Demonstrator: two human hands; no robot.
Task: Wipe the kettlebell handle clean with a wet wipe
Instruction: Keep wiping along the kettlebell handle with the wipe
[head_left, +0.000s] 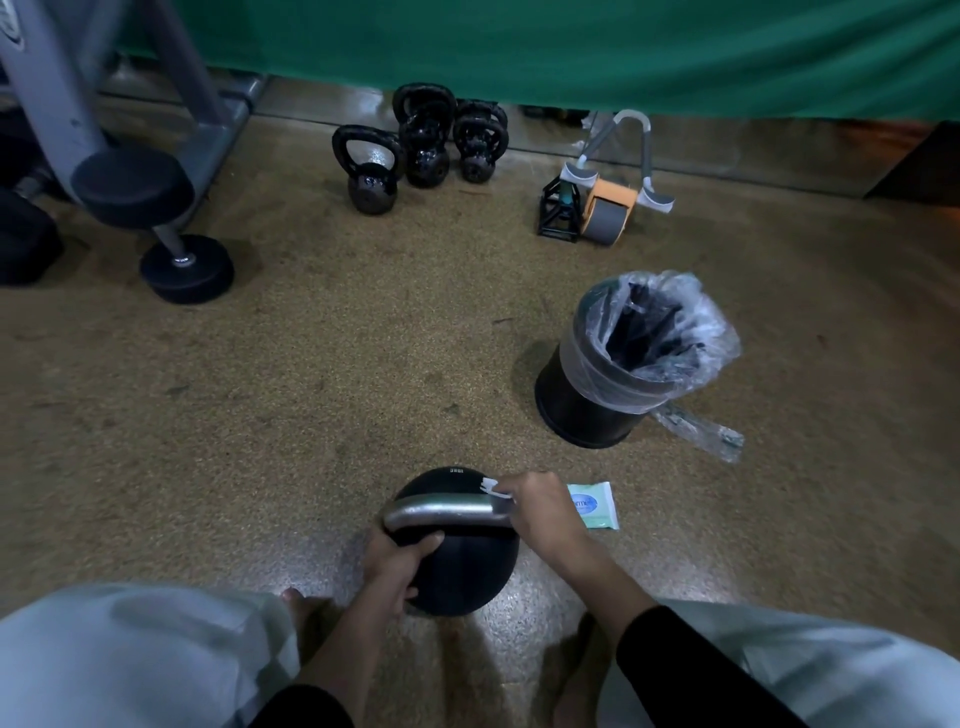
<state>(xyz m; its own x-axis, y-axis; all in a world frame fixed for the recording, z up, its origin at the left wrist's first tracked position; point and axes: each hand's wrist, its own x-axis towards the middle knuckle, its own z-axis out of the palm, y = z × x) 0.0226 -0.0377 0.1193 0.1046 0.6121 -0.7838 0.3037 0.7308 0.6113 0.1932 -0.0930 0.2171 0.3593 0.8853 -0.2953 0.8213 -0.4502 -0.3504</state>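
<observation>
Kettlebell handle (441, 512) gripped by left fingers (397, 564), right fingers (522, 491) pinching wet wipe (491, 487) on it.

Right hand (540, 512) hides most of the wet wipe (492, 488).

A round black bin (571, 405) lined with a crinkled clear plastic bag (670, 332) stands on the speckled brown floor (311, 338). Near the green curtain (519, 47) sit a grey-and-orange ab roller (605, 215) and a cluster of small black iron kettlebells (426, 150). At the left, a black dumbbell (174, 244) sits tilted.
</observation>
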